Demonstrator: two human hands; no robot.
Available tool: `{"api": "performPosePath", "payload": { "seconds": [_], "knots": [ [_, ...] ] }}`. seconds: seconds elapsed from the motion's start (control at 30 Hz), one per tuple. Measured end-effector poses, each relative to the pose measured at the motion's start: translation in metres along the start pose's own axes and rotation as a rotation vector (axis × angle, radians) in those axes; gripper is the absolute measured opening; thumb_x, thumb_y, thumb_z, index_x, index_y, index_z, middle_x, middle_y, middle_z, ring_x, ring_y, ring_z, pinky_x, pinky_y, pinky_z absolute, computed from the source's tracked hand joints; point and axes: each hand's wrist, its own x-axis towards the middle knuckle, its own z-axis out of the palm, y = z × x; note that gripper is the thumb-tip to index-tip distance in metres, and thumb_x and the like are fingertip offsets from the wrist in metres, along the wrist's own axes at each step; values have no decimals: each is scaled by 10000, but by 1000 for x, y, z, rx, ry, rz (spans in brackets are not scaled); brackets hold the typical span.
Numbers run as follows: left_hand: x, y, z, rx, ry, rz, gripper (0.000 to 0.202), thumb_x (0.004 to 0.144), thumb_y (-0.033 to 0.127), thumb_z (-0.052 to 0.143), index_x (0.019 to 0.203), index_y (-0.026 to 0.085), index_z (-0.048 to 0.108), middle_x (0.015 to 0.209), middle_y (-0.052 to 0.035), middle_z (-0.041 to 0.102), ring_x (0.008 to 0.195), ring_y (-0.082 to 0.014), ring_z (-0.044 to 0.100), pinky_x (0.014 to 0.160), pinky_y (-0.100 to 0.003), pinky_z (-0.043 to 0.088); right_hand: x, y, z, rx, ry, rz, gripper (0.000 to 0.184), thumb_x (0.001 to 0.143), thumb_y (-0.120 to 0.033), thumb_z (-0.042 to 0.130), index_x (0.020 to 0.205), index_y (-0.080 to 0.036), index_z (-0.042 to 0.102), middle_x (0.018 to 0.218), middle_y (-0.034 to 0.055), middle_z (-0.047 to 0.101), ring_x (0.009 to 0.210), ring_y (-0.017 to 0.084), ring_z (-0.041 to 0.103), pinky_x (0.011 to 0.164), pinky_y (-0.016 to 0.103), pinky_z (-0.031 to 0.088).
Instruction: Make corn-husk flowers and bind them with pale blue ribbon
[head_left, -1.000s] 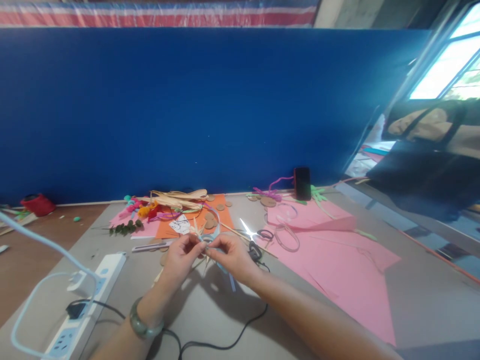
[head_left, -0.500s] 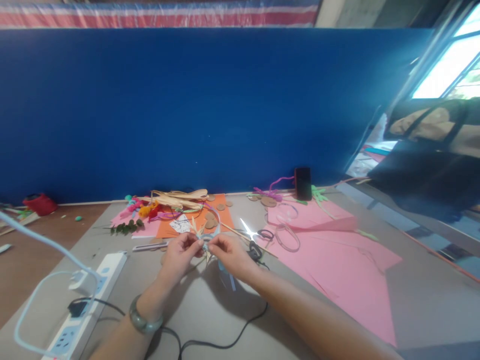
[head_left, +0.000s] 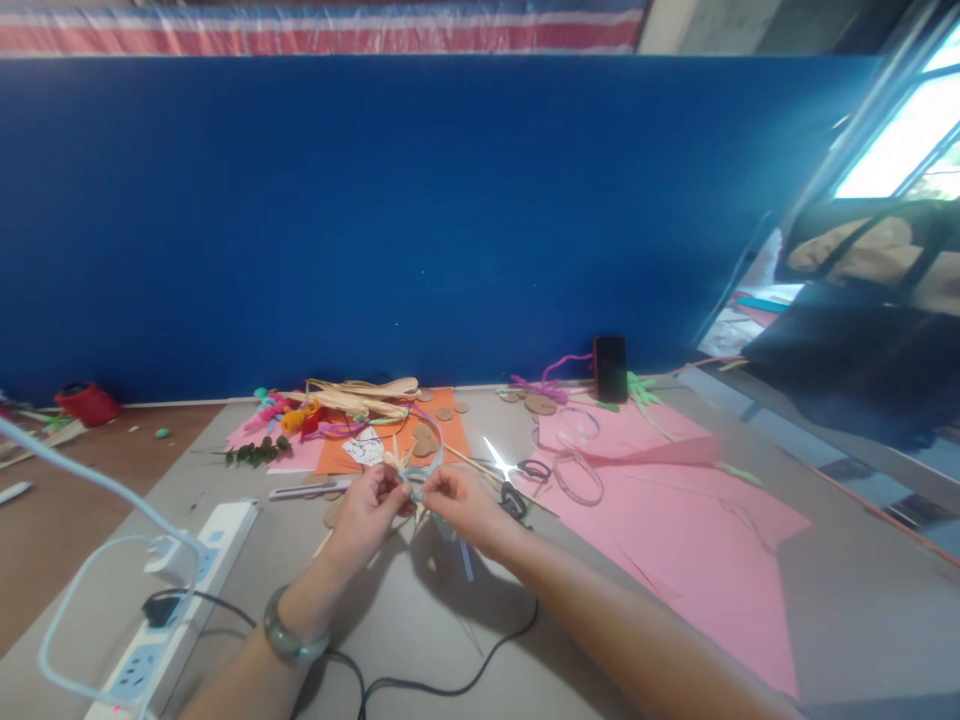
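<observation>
Delicately, left hand (head_left: 371, 508) pinches pale-blue strip (head_left: 417, 491); right hand (head_left: 466, 508) likewise.

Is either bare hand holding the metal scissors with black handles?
No, the black-handled metal scissors lie open, apart from both the left hand and right hand, which pinch a pale blue strip.

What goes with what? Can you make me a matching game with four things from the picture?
Things:
1. Pale blue strip
2. Bangle
3. Phone
4. Scissors

Clues:
A. Upright by the blue board
B. Black-handled
C. Held between the fingertips of the left hand and right hand
D. Around the left wrist

Pairs: 1-C, 2-D, 3-A, 4-B
</observation>
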Motion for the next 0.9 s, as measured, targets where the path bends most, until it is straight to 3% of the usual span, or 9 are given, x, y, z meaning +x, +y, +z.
{"api": "performPosePath", "payload": {
  "seconds": [0.27, 0.47, 0.7, 0.8, 0.9],
  "knots": [
    [3, -17, -1, 81, 5, 118, 211, 737, 348, 650, 705, 182, 522, 580, 30, 562, 552, -136, 565, 563, -249, 453, 4, 0, -3, -60, -7, -2, 176, 689, -311, 702, 669, -151, 631, 622, 1, 649, 570, 122, 537, 562, 235, 395],
    [1, -11, 1, 130, 31, 127, 218, 727, 347, 659, 674, 180, 529, 561, 10, 578, 543, -143, 560, 543, -251, 431, 3, -7, -6, -86, -41, -54, 170, 699, -316, 682, 658, -151, 680, 643, 27, 688, 636, 169, 591, 644, 276, 435],
    [2, -5, 3, 65, 37, 64, 278, 667, 392, 707, 620, 172, 544, 527, 11, 566, 511, -133, 541, 517, -238, 417, 1, -7, -6, -124, -1, -58, 169, 703, -302, 659, 625, -152, 655, 565, -2, 617, 553, 133, 512, 559, 247, 387],
    [7, -11, -3, 59, 1, 60, 287, 713, 440, 660, 678, 167, 577, 547, 6, 580, 490, -124, 519, 505, -231, 390, 4, -2, -8, -87, 3, -25, 179, 698, -318, 663, 633, -152, 650, 529, -27, 565, 502, 102, 453, 507, 224, 346],
    [11, -18, -8, 202, 28, 64, 290, 739, 445, 610, 628, 179, 581, 504, 24, 536, 470, -120, 465, 484, -223, 320, 11, 8, -13, -31, 43, 11, 184, 675, -330, 686, 656, -149, 654, 530, -32, 556, 493, 92, 443, 494, 215, 343]
  ]
}}
